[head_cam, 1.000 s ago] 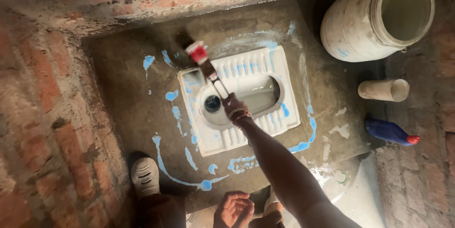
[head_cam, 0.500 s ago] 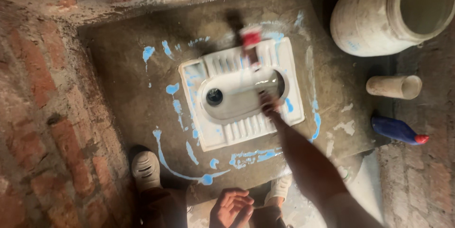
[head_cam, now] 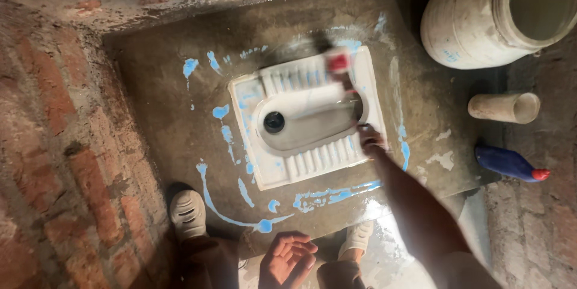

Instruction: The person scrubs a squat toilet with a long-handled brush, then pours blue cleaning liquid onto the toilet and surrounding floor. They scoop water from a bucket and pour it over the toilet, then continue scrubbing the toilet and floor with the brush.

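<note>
My right hand [head_cam: 368,137] grips the handle of a long toilet brush [head_cam: 338,63] whose red and white head, blurred by motion, lies on the far right footrest of the white squat toilet pan [head_cam: 312,154]. Blue cleaning liquid [head_cam: 231,220] is streaked over the pan and the wet concrete around it. My left hand [head_cam: 288,259] hangs open near my knee at the bottom of the view, palm up, holding nothing. My two light shoes [head_cam: 187,212] stand on the near edge of the concrete platform.
Brick walls [head_cam: 54,145] close in on the left and at the back. A large white plastic drum [head_cam: 493,15] stands at the top right, a small cup-like mug [head_cam: 503,107] lies beside it, and a blue bottle with a red cap [head_cam: 511,164] lies on the floor at right.
The brush head has swept from the pan's far left corner across to its far right side. My right hand has followed it rightward. My left hand has stayed put.
</note>
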